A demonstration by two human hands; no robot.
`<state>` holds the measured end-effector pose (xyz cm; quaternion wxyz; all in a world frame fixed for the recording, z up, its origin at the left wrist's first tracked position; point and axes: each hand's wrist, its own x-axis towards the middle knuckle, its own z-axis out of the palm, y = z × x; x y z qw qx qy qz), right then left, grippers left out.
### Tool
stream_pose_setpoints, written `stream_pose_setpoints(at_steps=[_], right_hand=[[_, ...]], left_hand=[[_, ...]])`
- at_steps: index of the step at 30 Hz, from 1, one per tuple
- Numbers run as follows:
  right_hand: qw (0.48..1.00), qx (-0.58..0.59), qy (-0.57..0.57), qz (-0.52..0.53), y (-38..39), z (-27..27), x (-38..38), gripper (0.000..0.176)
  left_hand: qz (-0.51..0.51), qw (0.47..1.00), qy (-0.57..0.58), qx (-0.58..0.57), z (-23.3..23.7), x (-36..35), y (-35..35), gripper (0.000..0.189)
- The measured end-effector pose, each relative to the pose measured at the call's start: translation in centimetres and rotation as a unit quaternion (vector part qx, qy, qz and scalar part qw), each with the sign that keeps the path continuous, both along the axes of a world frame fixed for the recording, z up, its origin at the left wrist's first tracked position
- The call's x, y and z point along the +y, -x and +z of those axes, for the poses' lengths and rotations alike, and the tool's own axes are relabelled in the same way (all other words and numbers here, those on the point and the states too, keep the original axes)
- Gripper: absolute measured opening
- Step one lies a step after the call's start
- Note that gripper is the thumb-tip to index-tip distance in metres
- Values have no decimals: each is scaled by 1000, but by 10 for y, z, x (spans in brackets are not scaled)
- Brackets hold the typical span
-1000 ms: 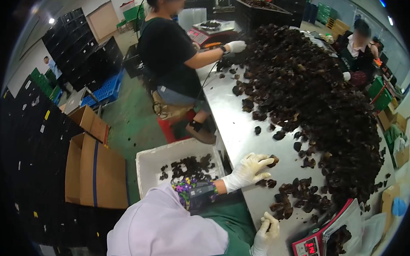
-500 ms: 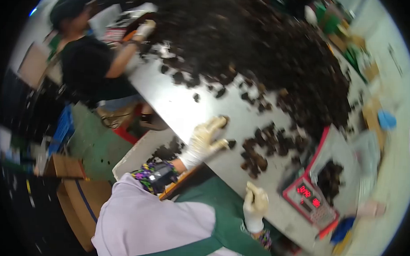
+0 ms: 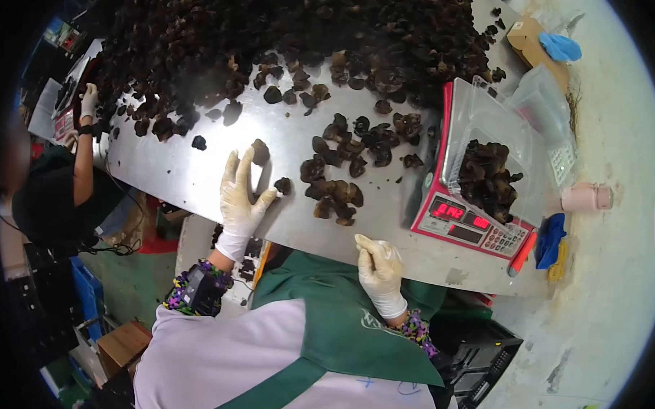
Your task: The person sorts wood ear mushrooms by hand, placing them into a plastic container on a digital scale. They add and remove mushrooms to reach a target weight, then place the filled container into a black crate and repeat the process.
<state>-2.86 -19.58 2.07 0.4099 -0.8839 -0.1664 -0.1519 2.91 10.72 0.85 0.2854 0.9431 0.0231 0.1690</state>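
Observation:
My left hand (image 3: 241, 201), in a white glove, reaches over the metal table with its fingers apart. A brown wood ear mushroom (image 3: 260, 152) lies right by its fingertips, and a smaller dark mushroom piece (image 3: 283, 185) is near the thumb. My right hand (image 3: 381, 273), also gloved, hovers at the table's front edge; its fingers are curled in and nothing shows between them. Between and beyond the hands lies a loose group of wood ear mushrooms (image 3: 335, 197). To the right, a red-framed digital scale (image 3: 471, 227) carries a clear plastic tub with mushrooms (image 3: 487, 177) in it.
A large heap of wood ear mushrooms (image 3: 290, 23) covers the back of the metal table (image 3: 272, 123). Clear tubs (image 3: 540, 104), a pink bottle (image 3: 587, 197) and a red-handled tool (image 3: 522, 253) sit at the right. At far left a co-worker's gloved hand (image 3: 89, 101) is near another scale.
The view has swung toward the right, so the scale shows more fully and the co-worker sits farther left. My left hand stays spread beside mushroom pieces; my right hand remains curled.

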Motion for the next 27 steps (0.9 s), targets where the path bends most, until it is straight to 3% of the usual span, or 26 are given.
stream_pose_setpoints(at_steps=[4,6,10,13,20,21,22,27], right_hand=[[1000,0,-6,19,-15,6,-5,34],[998,-10,-14,52,-24,9,-6,35],[994,14,-62,94,-31,1,-11,32],[993,27,-72,92,-32,-3,-13,29],[991,39,-113,61,-30,6,-14,25],[992,41,-106,59,-29,8,-13,24],[993,37,-97,52,-29,10,-15,24],[995,-12,-89,38,-19,9,-20,27]], left_hand=[[-26,999,-11,31,6,-14,-19,86],[-98,976,194,30,11,-33,-25,85],[-177,983,43,15,32,-82,-16,97],[-150,985,-84,5,31,-111,-11,101],[-68,988,-130,52,31,-103,-37,87],[-94,989,-105,41,41,-103,-36,81],[-132,989,-60,21,22,-97,-38,76],[-179,977,-114,-9,26,-109,-13,83]])
